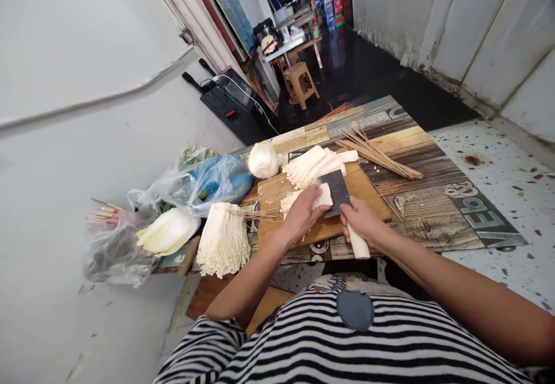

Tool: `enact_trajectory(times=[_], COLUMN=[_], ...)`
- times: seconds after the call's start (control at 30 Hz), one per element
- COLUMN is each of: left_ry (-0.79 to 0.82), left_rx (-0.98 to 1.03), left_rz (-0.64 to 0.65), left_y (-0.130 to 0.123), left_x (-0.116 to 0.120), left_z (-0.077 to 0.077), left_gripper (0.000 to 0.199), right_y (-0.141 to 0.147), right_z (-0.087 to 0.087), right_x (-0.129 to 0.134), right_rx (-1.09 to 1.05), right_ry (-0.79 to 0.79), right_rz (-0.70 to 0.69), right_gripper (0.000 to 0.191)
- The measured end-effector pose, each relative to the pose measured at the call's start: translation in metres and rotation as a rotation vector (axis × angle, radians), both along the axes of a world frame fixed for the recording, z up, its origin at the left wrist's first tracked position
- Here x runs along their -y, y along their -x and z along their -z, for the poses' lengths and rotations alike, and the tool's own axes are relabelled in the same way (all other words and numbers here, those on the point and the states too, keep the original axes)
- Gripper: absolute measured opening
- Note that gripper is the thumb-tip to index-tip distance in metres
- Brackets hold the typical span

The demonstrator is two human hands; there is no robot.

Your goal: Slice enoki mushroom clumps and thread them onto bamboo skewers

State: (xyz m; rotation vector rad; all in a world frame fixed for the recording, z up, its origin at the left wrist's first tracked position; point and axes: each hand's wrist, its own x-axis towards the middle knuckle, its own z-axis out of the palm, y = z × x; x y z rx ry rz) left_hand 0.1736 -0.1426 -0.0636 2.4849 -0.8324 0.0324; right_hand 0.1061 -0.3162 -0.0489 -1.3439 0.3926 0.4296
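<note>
A dark, rectangular-bladed cleaver [337, 190] is grasped by its pale cylindrical handle in the right hand [361, 220]; just left of its blade, a white slender-stemmed mushroom bundle [324, 195] is gripped by the left hand [304, 211] on a brown wooden cutting board [367, 193].

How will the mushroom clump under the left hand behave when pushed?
The mushroom clump should slide rather than roll, given its blocky base. The thin stems poking out beyond the left hand will probably bend, and look slender enough to snap.
</note>
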Motion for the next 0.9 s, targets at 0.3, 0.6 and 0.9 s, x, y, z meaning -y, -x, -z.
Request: enact_trajectory(times=[0.3, 0.6, 0.9], left_ry=[0.009, -0.056, 0.13], left_rx=[0.001, -0.013, -0.022], left_rz=[-0.036, -0.089, -0.132], left_y=[0.001, 0.002, 0.021], left_x=[0.0, 0.002, 0.005], left_z=[0.001, -0.009, -0.023], left_gripper=[0.044, 0.037, 0.037], right_y=[0.001, 0.002, 0.025], right_z=[0.002, 0.001, -0.035], right_x=[-0.012, -0.021, -0.016], right_rx=[0.01, 0.008, 0.035], right_ry=[0.019, 0.0, 0.021], right_rz=[-0.001, -0.043, -0.124], right_gripper=[0.009, 0.008, 0.008])
